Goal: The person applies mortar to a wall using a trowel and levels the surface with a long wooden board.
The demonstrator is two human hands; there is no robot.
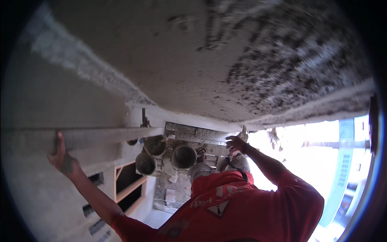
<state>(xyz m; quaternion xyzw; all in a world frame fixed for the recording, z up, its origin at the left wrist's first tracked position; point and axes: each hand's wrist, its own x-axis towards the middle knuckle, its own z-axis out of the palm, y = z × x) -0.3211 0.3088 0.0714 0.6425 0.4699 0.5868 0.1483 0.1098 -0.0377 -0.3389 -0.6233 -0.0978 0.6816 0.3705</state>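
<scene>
Along the left wall runs a long, pale, flat straightedge (pixel 109 136). My left hand (pixel 63 158), smeared with grey mortar, is at its lower edge. One finger lies up against its face, and the other fingers are mostly hidden. My right hand (pixel 237 144) hangs over my legs with its fingers loosely apart, and I see nothing in it. Just beyond it a small pale upright piece (pixel 244 131) stands at the wall's foot; the two look apart. Wet grey plaster (pixel 181 60) covers the wall ahead, smooth on the left and rough and dark on the right (pixel 290 68).
Several mortar-stained buckets (pixel 184 157) stand on the planks (pixel 193 135) beside my feet. A wood-framed opening (pixel 131 186) is in the wall at lower left. Bright open air lies to the right, with a blue-grey structure (pixel 340 173) beyond.
</scene>
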